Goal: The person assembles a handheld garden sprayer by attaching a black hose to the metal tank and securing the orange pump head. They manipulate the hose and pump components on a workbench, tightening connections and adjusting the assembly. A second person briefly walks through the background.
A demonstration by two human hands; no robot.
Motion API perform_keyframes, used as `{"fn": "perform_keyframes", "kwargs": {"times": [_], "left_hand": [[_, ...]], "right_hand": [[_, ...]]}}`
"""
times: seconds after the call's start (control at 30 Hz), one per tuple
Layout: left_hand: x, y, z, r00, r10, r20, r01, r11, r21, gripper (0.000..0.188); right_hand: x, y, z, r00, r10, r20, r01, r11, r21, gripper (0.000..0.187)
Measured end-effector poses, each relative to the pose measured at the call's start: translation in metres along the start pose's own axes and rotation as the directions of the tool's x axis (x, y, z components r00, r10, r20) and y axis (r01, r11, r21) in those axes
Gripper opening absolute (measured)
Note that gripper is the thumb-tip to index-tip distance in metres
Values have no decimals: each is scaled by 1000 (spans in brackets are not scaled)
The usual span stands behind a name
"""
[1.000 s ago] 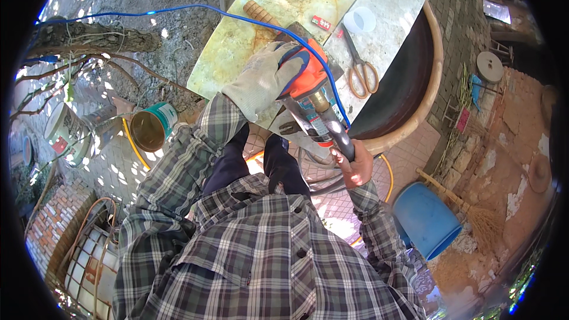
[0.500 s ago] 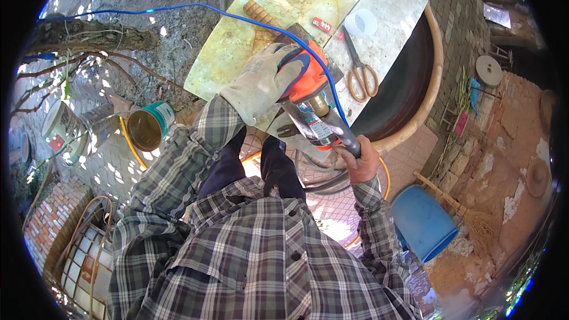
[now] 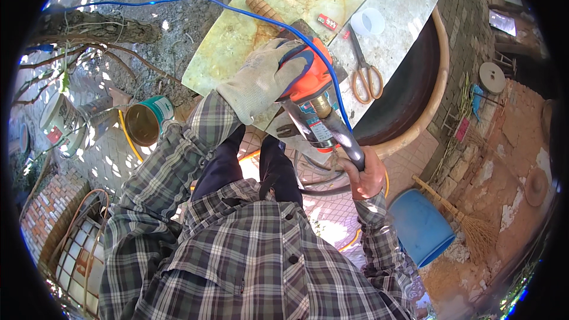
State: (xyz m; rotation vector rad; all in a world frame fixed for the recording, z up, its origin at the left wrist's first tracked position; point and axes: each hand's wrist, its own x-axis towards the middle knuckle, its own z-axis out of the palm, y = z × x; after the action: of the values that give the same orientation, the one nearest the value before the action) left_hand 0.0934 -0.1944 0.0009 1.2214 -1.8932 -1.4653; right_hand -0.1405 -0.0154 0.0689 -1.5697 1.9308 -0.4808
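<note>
My left hand (image 3: 261, 77), in a pale work glove with dark-blue patches, is closed round the orange-red top of a submersible pump (image 3: 315, 80). The pump is tilted over the near edge of the stone tabletop (image 3: 231, 44). Its metal body carries a label, and a brass fitting joins it to a dark hose (image 3: 348, 149). My bare right hand (image 3: 368, 175) grips this hose, thumb along its near side. A blue cable (image 3: 237, 10) passes across the pump. Dark metal jaws (image 3: 287, 130) show under the left wrist; the rest is hidden.
Scissors (image 3: 366, 80), a white ring-shaped roll (image 3: 367, 22), a small red packet (image 3: 327, 22) and a wooden-handled tool (image 3: 264, 9) lie on the tabletop. A large round vat (image 3: 435, 95) stands right, a blue barrel (image 3: 421, 225) and broom (image 3: 468, 219) nearer, a green bucket (image 3: 157, 115) left.
My right hand and the hose have moved slightly down and to the right. The left hand keeps its hold on the pump. The whole view has shifted a little.
</note>
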Motion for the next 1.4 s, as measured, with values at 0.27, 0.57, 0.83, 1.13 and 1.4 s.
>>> {"fn": "perform_keyframes", "kwargs": {"times": [0.27,0.57,0.83,1.13,1.4], "left_hand": [[-2,9,-3,1000,-9,-10,9,1000,7,49],[-1,7,0,1000,14,-16,-13,997,75,49],[-1,22,1,998,-54,-45,57,997,58,47],[-1,20,7,994,-1,-107,30,962,271,52],[-1,14,8,997,7,-81,15,963,271,57]], "right_hand": [[2,-1,-5,996,31,80,-25,997,-73,30],[-2,-15,-17,987,109,117,-101,992,-74,36],[12,-26,-17,987,-148,64,155,980,-123,45],[19,-13,-19,979,-101,176,121,987,-107,41],[16,-9,-14,975,-20,221,23,1000,-10,42]]}}
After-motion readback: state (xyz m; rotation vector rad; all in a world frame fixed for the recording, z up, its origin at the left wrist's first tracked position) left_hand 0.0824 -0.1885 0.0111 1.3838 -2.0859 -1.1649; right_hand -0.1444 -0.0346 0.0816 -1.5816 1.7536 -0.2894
